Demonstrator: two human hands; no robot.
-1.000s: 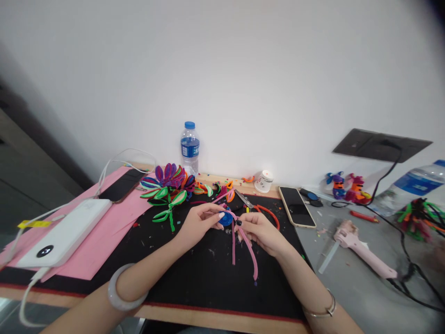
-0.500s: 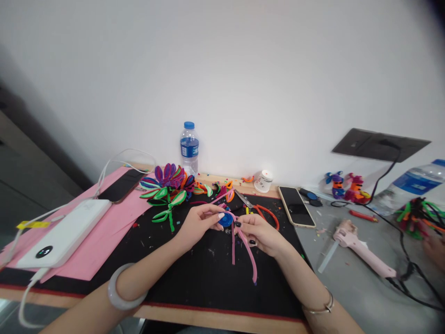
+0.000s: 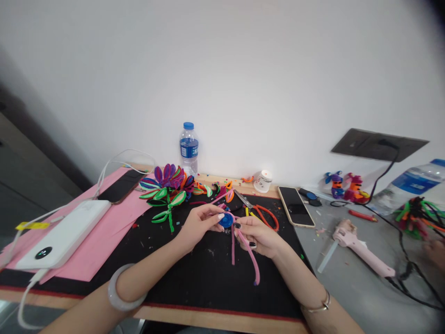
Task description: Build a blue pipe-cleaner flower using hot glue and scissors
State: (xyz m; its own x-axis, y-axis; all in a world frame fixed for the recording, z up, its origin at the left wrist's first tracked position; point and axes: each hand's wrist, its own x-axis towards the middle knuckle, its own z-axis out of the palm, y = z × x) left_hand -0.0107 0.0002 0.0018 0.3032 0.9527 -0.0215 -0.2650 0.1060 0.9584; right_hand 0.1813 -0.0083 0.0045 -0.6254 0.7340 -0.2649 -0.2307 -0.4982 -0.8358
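Observation:
Over the black mat [image 3: 201,283], my left hand [image 3: 199,226] pinches a flat blue coil [image 3: 226,220], apparently of pipe cleaner, between thumb and fingers. Pink pipe cleaners [image 3: 255,264] run around the coil's upper edge, and their free ends hang down below it. My right hand [image 3: 262,235] is closed on one of these pink strands, right beside the coil. Its other fingers curl beneath and are partly hidden. Just behind the hands lie orange-handled scissors [image 3: 267,217]. A bunch of colourful pipe-cleaner flowers [image 3: 170,181] rests to the left of them.
Left are pink sheets [image 3: 121,227], a white power bank [image 3: 66,234] and a dark phone [image 3: 121,185]. A water bottle [image 3: 189,150] and paper cup [image 3: 263,181] stand by the wall. Right are another phone [image 3: 296,207], a pink glue gun [image 3: 363,253], cables, and part of another person's hand [image 3: 436,253].
My right hand has shifted slightly, and the hanging end of the pink pipe cleaner has swung a little to the right. The blue coil shows slightly more; my left hand stays nearly still.

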